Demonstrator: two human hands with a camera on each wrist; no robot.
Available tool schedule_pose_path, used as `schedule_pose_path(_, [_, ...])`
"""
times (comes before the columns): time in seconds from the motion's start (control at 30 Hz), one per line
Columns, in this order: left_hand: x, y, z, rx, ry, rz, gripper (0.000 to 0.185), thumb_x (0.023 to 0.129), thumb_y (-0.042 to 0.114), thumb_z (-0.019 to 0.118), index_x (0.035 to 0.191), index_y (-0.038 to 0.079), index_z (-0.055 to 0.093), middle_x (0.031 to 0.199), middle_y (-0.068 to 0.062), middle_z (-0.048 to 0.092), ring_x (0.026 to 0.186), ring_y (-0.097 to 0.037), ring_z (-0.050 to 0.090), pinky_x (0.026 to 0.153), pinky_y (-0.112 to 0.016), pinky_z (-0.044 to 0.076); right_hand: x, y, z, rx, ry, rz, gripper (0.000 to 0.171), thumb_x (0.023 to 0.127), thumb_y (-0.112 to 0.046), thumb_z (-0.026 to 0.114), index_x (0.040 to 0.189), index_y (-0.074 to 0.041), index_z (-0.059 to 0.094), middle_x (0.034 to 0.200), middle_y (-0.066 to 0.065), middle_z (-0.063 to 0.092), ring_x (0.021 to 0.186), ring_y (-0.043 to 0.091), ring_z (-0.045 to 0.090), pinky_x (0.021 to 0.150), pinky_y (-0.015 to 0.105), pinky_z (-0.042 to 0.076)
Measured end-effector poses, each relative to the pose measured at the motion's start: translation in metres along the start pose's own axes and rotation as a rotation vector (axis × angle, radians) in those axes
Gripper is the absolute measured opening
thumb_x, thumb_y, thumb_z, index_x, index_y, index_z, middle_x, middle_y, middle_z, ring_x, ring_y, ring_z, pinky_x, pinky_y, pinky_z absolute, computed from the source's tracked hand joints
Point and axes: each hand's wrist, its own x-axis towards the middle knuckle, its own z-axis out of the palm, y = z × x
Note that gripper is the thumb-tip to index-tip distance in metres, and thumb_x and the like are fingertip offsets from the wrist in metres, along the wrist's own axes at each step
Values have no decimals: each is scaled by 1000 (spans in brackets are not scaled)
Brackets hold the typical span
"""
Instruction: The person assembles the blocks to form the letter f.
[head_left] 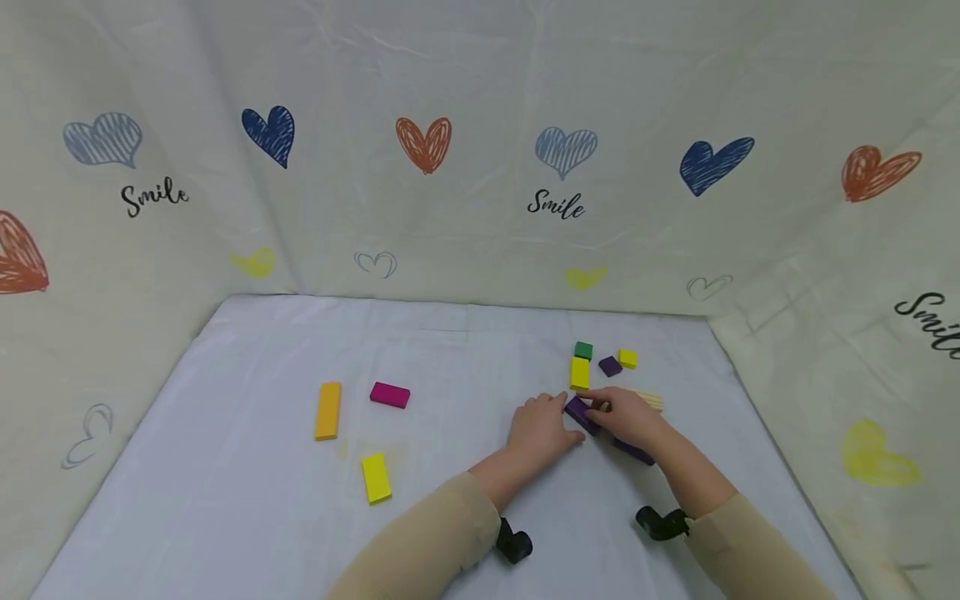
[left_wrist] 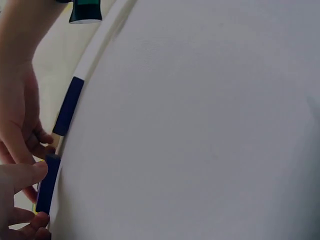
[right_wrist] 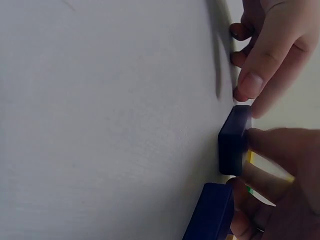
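Both hands are meeting low over the white cloth-covered table (head_left: 247,350), where the left hand (head_left: 542,429) and the right hand (head_left: 628,415) are together pinching a dark purple rectangular wooden block (head_left: 581,412) between their fingertips, just in front of a yellow rectangular block (head_left: 579,372). Under the right wrist a second purple block (head_left: 634,452) is lying, while a green cube (head_left: 583,350), a small purple cube (head_left: 610,366) and a yellow cube (head_left: 627,358) are sitting behind. Well apart on the left, an orange long block (head_left: 327,410), a magenta block (head_left: 390,394) and another yellow block (head_left: 376,477) are lying.
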Motion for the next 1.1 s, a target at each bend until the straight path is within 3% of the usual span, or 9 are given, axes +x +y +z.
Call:
schedule_pose_path(0.57, [0, 1, 4, 54, 9, 18, 79, 81, 55, 76, 146, 17, 51, 126, -2, 61, 109, -19, 57, 92, -33, 47, 2, -8, 7, 2, 2, 26, 45, 97, -21, 64, 137, -4, 58, 98, 6, 67, 83, 18, 58, 78, 40, 52])
schedule_pose_path(0.87, [0, -7, -2, -21, 0, 64, 73, 81, 50, 78, 143, 19, 55, 120, -2, 63, 104, -17, 58, 89, -31, 48, -3, -14, 9, 30, 39, 51, 43, 97, -21, 64, 136, -5, 59, 99, 4, 67, 84, 18, 58, 88, 48, 49])
schedule_pose_path(1.03, [-1, -15, -12, -59, 11, 95, 70, 81, 46, 80, 140, 18, 57, 113, -1, 64, 97, -15, 57, 84, -28, 50, -5, -19, 9, 71, 61, 33, 44, 97, -25, 65, 138, -8, 58, 105, 5, 68, 85, 18, 58, 85, 45, 51])
schedule_pose_path(1.1, [0, -20, -15, -64, 17, 106, 69, 81, 45, 80, 141, 19, 56, 112, 0, 64, 96, -15, 58, 83, -28, 50, -5, -21, 9, 90, 72, 19, 45, 97, -25, 65, 138, -10, 58, 108, 6, 69, 85, 18, 59, 91, 51, 48])
